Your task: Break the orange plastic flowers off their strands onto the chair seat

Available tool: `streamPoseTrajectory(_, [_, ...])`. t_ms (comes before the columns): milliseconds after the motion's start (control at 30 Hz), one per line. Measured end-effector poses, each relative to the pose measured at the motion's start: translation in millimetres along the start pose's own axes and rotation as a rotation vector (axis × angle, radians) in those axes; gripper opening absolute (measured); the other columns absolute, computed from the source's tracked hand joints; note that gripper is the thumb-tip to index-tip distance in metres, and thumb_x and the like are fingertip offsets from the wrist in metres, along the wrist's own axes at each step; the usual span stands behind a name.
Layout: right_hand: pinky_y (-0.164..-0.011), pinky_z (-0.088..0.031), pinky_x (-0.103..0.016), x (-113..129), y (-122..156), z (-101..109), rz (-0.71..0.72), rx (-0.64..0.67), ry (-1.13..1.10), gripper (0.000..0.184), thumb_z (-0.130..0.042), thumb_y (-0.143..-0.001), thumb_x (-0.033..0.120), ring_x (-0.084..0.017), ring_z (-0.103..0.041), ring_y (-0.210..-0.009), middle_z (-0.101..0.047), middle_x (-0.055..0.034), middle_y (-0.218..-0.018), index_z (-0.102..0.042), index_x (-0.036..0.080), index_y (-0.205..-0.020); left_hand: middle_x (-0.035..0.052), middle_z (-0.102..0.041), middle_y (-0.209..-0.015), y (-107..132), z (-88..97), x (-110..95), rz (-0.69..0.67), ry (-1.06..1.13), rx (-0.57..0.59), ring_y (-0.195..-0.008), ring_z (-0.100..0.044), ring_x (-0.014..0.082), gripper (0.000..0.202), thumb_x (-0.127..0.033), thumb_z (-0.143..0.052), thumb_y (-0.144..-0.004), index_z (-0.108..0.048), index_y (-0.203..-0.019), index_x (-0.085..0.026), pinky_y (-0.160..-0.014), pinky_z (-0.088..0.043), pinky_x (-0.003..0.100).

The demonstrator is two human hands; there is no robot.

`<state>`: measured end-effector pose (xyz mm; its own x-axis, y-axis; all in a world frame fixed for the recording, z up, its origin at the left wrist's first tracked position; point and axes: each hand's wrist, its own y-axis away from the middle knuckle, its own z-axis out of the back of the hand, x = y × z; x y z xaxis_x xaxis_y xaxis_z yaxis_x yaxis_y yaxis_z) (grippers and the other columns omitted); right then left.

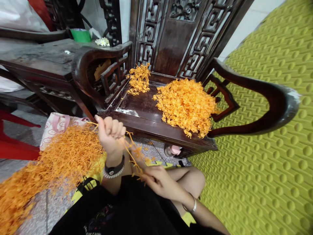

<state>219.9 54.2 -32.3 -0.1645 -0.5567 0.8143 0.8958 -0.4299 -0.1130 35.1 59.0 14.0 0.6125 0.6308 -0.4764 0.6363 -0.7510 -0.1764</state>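
My left hand [110, 133] is raised in a fist, closed on a thick bundle of orange plastic sprigs [56, 163] that trails down to the left. My right hand [156, 180] rests low on my lap, its fingers pinching the end of one thin orange sprig [130, 150] that runs up to the left fist. On the dark wooden chair seat [139, 112] in front of me lie a large heap of orange sprig pieces [187, 104] and a smaller heap [139, 80] near the backrest.
The carved chair has curved armrests [256, 98] on both sides. A dark wooden table [39, 60] with a green tape roll [80, 35] stands at the left. A pink-patterned bag [57, 125] sits by my knee. Yellow-green bumpy matting [264, 169] covers the floor at the right.
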Motion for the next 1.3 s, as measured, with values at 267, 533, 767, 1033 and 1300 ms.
streamPoseTrajectory(267, [-0.055, -0.042, -0.024, -12, 91, 38, -0.175, -0.230, 0.211, 0.018, -0.048, -0.092, 0.022, -0.014, -0.056, -0.058, -0.060, -0.0009, -0.066, -0.058, 0.021, -0.077, -0.0058, -0.013, -0.046, -26, 33.3, -82, -0.416, 0.000, -0.009, -0.035, -0.016, 0.0034, 0.049, -0.042, 0.006, -0.099, -0.004, -0.057, -0.017, -0.037, -0.014, 0.020])
streamPoseTrajectory(533, [-0.086, -0.044, -0.044, -55, -10, 201, -0.266, -0.970, 0.926, 0.026, -0.044, -0.090, 0.023, -0.027, -0.057, -0.097, -0.063, -0.0153, -0.098, -0.061, 0.012, -0.107, -0.0083, -0.002, -0.035, 1, -6.3, -40, 0.055, 0.112, 0.281, -0.027, -0.002, 0.0053, 0.065, -0.060, -0.014, -0.094, -0.015, -0.044, -0.019, -0.027, -0.017, 0.019])
streamPoseTrajectory(767, [-0.104, -0.029, -0.053, -42, -66, 173, -0.125, -1.003, 0.789, 0.029, -0.047, -0.089, 0.028, -0.030, -0.038, -0.129, -0.047, -0.0192, -0.133, -0.056, 0.014, -0.113, -0.0028, -0.021, -0.033, 15, -17.7, -31, 0.244, -0.112, 0.291, -0.032, -0.028, 0.0086, 0.071, -0.069, -0.017, -0.087, -0.030, -0.038, -0.018, -0.038, -0.033, 0.023])
streamPoseTrajectory(1033, [-0.105, -0.038, -0.041, -26, -36, -29, -0.170, -0.136, -0.595, 0.087, -0.079, -0.061, 0.054, -0.026, -0.047, -0.124, -0.050, -0.0100, -0.133, -0.042, 0.024, -0.134, -0.0033, -0.029, -0.037, 14, -20.6, -17, 0.016, -0.248, 0.541, -0.034, -0.030, 0.0079, 0.066, -0.069, -0.037, -0.086, -0.043, -0.044, -0.017, -0.039, -0.029, 0.023])
streamPoseTrajectory(1300, [-0.077, -0.048, -0.027, -20, -48, -68, -0.453, 0.077, -1.279, 0.040, -0.078, -0.069, 0.042, -0.013, -0.060, -0.078, -0.063, -0.0022, -0.090, -0.064, 0.018, -0.098, -0.0035, -0.034, -0.039, 21, 3.9, -20, -0.254, -0.580, 0.537, -0.034, -0.027, 0.0088, 0.063, -0.069, -0.035, -0.086, -0.046, -0.049, -0.019, -0.039, -0.023, 0.027])
